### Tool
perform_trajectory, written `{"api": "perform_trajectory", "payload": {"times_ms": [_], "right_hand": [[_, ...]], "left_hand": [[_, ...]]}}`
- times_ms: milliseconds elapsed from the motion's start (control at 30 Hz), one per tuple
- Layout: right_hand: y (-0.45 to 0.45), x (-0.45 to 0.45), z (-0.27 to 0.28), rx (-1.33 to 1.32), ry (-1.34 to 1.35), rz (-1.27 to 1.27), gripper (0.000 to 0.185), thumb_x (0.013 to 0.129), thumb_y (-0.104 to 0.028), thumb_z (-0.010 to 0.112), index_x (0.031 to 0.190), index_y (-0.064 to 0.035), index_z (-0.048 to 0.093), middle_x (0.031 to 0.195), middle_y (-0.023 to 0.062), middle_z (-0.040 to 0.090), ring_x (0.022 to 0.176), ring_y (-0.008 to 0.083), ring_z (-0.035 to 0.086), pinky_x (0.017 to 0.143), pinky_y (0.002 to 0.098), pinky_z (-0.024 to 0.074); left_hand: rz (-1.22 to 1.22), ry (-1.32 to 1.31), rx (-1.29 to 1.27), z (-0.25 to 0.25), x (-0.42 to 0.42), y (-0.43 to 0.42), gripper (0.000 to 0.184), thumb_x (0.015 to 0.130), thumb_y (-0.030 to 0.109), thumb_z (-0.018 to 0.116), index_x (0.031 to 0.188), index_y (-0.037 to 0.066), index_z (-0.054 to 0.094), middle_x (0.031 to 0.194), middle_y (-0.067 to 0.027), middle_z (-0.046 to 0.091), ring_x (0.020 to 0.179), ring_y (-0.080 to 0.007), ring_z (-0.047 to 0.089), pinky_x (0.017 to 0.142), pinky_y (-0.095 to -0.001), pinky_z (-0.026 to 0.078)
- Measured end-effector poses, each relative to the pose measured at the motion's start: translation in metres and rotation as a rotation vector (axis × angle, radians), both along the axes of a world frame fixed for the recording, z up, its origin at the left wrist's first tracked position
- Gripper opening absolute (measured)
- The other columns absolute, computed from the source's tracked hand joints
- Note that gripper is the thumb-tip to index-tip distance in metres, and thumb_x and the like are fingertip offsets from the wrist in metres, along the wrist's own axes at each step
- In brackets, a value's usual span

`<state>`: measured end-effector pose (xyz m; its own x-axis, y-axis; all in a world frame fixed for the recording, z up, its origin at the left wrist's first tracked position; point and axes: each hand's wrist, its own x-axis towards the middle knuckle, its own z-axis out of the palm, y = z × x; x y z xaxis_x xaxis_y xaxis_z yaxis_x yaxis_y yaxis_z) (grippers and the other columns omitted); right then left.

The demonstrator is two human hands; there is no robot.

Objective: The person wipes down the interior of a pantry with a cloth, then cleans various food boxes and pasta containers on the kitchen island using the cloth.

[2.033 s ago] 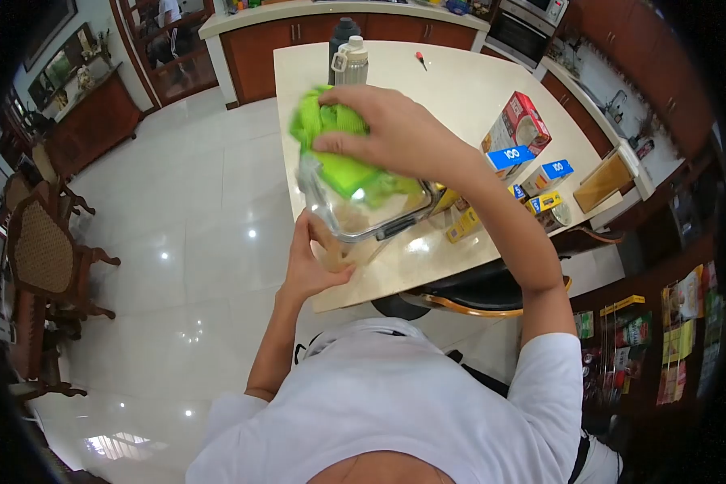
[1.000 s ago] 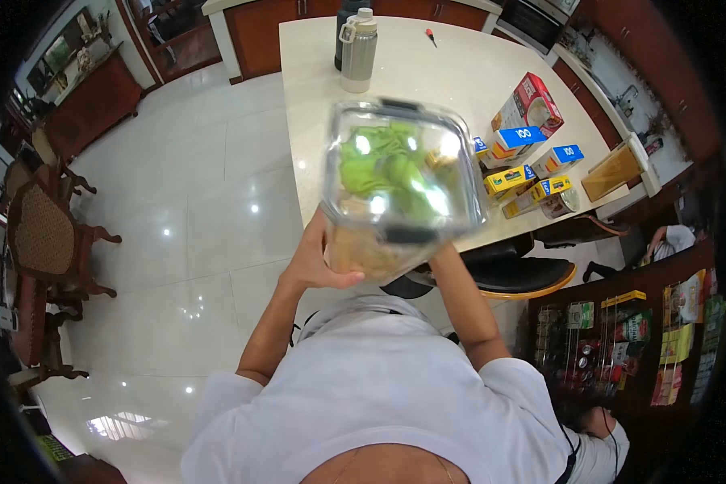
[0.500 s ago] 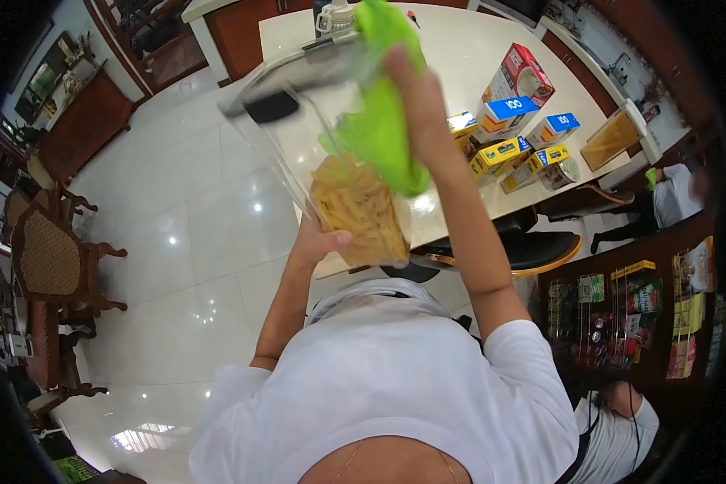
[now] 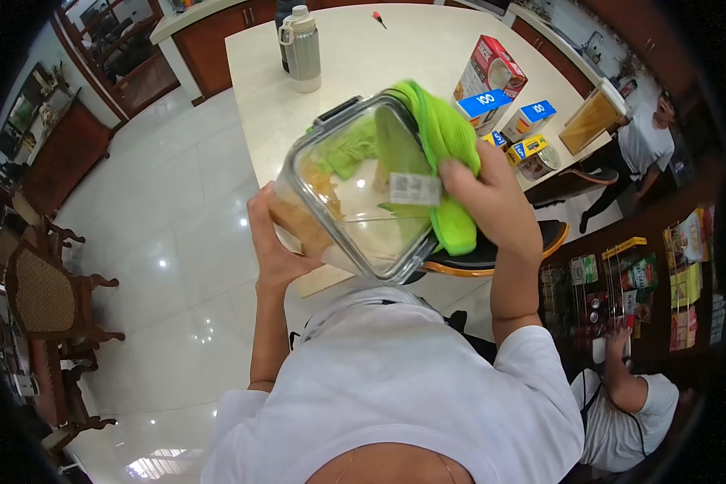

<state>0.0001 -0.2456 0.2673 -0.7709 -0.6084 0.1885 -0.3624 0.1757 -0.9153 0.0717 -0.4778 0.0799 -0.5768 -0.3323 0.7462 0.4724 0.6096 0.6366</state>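
A clear lidded container [image 4: 371, 230] is tilted above the near table edge, its lid facing me. Yellow-orange pasta [image 4: 302, 226] shows through its lower left side. My left hand [image 4: 276, 246] grips the container around that side, thumb underneath. Bunched in my right hand [image 4: 492, 198] is a bright green cloth [image 4: 436, 129], which lies against the container's right edge and corner. A pale printed label [image 4: 415, 189] is on the container. The cloth and container hide some of my right fingers.
On the table [image 4: 363, 52] stand a steel bottle [image 4: 302, 52], a red box [image 4: 492, 68], several blue and yellow boxes, a jar [image 4: 540, 163] and a spaghetti container [image 4: 593, 119]. A chair [image 4: 540, 238] is close by at right. Two other people are at the right, near a stocked rack [image 4: 613, 298].
The container has tipped so its lid faces me, where its pasta-filled side faced me before. My right hand has moved down and right, with the cloth now against the container's right edge.
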Motion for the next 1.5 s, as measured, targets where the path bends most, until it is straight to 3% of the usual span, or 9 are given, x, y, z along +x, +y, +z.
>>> {"api": "perform_trajectory", "payload": {"times_ms": [367, 433, 500, 700, 767, 900, 1067, 1133, 1500], "right_hand": [[-0.037, -0.045, -0.006, -0.480, -0.241, 0.248, 0.038, 0.085, -0.030, 0.058, 0.107, 0.0005, 0.058, 0.081, 0.0023, 0.063, 0.067, 0.0085, 0.060, 0.061, 0.0229, 0.0493], [-0.045, -0.074, -0.046, -0.776, -0.948, 0.819, 0.042, 0.086, -0.029, 0.056, 0.115, 0.0011, 0.054, 0.098, 0.0090, 0.061, 0.090, 0.0150, 0.060, 0.078, 0.0281, 0.0488], [-0.068, -0.050, -0.083, -0.764, -0.601, 0.566, 0.045, 0.087, -0.028, 0.056, 0.122, -0.0001, 0.047, 0.111, 0.0110, 0.052, 0.103, 0.0186, 0.049, 0.088, 0.0310, 0.0401], [-0.080, 0.009, -0.151, -0.702, 0.158, 0.033, 0.055, 0.089, -0.032, 0.052, 0.134, -0.0052, 0.035, 0.133, 0.0105, 0.041, 0.124, 0.0242, 0.038, 0.104, 0.0353, 0.0306], [-0.068, 0.020, -0.144, -0.815, -1.141, 0.276, 0.054, 0.090, -0.042, 0.046, 0.132, -0.0076, 0.040, 0.130, 0.0069, 0.047, 0.118, 0.0210, 0.046, 0.099, 0.0344, 0.0375], [-0.079, 0.014, -0.110, -0.874, -1.504, 0.227, 0.056, 0.090, -0.051, 0.038, 0.125, -0.0080, 0.048, 0.126, 0.0078, 0.051, 0.112, 0.0212, 0.051, 0.093, 0.0361, 0.0430], [-0.086, 0.031, -0.131, -1.020, -1.067, 0.040, 0.048, 0.093, -0.042, 0.038, 0.124, -0.0057, 0.045, 0.118, 0.0073, 0.054, 0.105, 0.0187, 0.053, 0.090, 0.0323, 0.0434], [-0.091, 0.028, -0.143, -0.668, -0.288, -0.150, 0.041, 0.094, -0.034, 0.043, 0.123, -0.0044, 0.043, 0.112, 0.0067, 0.054, 0.105, 0.0153, 0.053, 0.087, 0.0293, 0.0444], [-0.069, -0.036, -0.092, -0.742, -0.448, 0.177, 0.034, 0.087, -0.031, 0.054, 0.106, -0.0033, 0.055, 0.092, 0.0044, 0.059, 0.081, 0.0083, 0.055, 0.069, 0.0232, 0.0462]], "left_hand": [[-0.231, -0.309, 0.197, -0.028, -0.008, 0.008, 0.092, 0.049, 0.027, 0.083, 0.125, 0.000, 0.038, 0.120, -0.0148, 0.042, 0.105, -0.0257, 0.046, 0.089, -0.0357, 0.038], [-0.065, -0.125, -0.588, 0.022, -0.001, 0.020, 0.092, 0.057, 0.034, 0.078, 0.130, 0.000, 0.033, 0.126, -0.0155, 0.040, 0.113, -0.0257, 0.045, 0.095, -0.0376, 0.038], [-0.478, -0.189, 0.391, 0.011, 0.004, 0.025, 0.106, 0.062, 0.038, 0.074, 0.141, 0.005, 0.012, 0.131, -0.0161, 0.035, 0.122, -0.0305, 0.037, 0.101, -0.0430, 0.035], [-0.636, 0.052, 0.927, 0.037, 0.000, 0.016, 0.090, 0.066, 0.037, 0.059, 0.140, 0.006, 0.018, 0.136, -0.0171, 0.032, 0.123, -0.0368, 0.036, 0.100, -0.0495, 0.035], [-0.654, 0.052, 0.929, 0.025, -0.008, 0.013, 0.088, 0.068, 0.040, 0.058, 0.140, 0.006, 0.021, 0.136, -0.0167, 0.034, 0.122, -0.0372, 0.038, 0.098, -0.0512, 0.037], [-0.670, 0.147, 0.962, 0.010, -0.030, 0.021, 0.093, 0.067, 0.033, 0.068, 0.140, 0.006, 0.016, 0.132, -0.0148, 0.035, 0.118, -0.0305, 0.040, 0.100, -0.0434, 0.035], [-0.204, 0.254, 0.709, 0.047, -0.052, 0.054, 0.082, 0.074, 0.016, 0.068, 0.138, 0.002, 0.018, 0.124, -0.0126, 0.042, 0.113, -0.0235, 0.045, 0.098, -0.0365, 0.036], [-0.142, 0.214, 0.745, 0.049, -0.058, 0.052, 0.078, 0.075, 0.015, 0.066, 0.136, 0.001, 0.020, 0.121, -0.0124, 0.044, 0.112, -0.0220, 0.046, 0.096, -0.0356, 0.037], [-0.797, 0.078, 1.074, 0.046, -0.020, 0.026, 0.080, 0.070, 0.054, 0.050, 0.132, 0.005, 0.035, 0.129, -0.0136, 0.044, 0.115, -0.0325, 0.046, 0.094, -0.0457, 0.042]]}}
